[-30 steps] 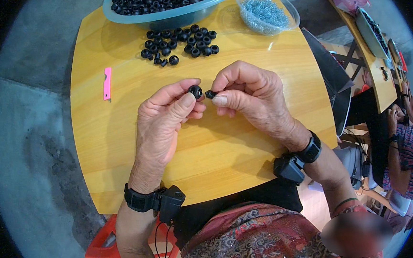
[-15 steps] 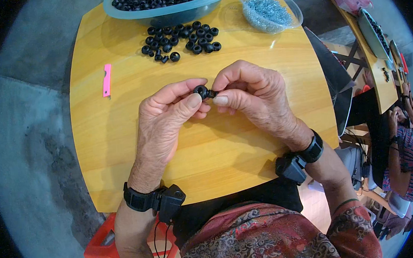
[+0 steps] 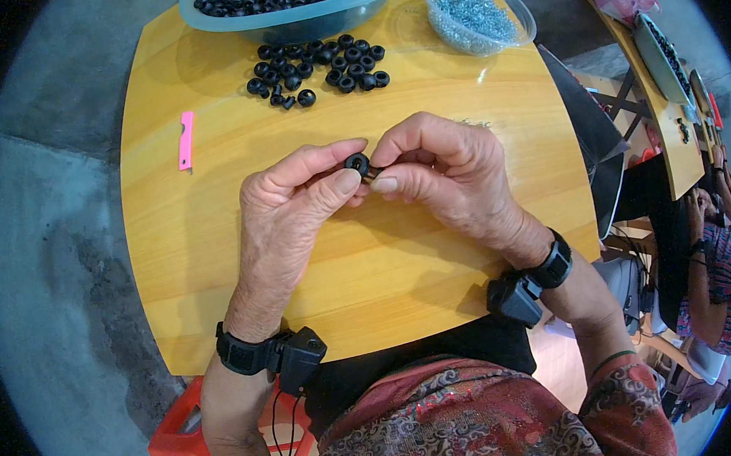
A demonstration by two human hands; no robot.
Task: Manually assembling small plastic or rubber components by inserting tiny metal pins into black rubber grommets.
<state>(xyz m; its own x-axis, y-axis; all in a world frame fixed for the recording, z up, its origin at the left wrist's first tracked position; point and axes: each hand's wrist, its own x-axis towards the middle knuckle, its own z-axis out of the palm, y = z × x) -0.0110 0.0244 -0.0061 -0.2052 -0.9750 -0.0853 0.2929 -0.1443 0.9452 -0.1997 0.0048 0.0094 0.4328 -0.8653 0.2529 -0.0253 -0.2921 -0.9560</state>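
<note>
Over the middle of the table, my two hands meet fingertip to fingertip. Thumb and index finger of my left hand (image 3: 283, 200) pinch a round black plastic part (image 3: 358, 163) with a hole through it. My right hand (image 3: 446, 171) is closed in a pinch on a small dark piece (image 3: 373, 175), pressed against the round part's right side; fingertips hide most of it. Beyond my hands lies a loose group of similar round black parts (image 3: 339, 63), with a few smaller black pieces (image 3: 288, 102) at its near edge.
A light blue basin (image 3: 308, 16) full of black parts stands at the far edge. Right of it, a clear plastic bowl (image 3: 476, 17) holds small shiny bits. A pink cutter (image 3: 186, 141) lies at left. Another person (image 3: 716, 271) sits at a table on the right.
The small dark piece and the round black part now sit closer together. My right hand has shifted slightly left, uncovering a few small shiny bits on the table behind it.
</note>
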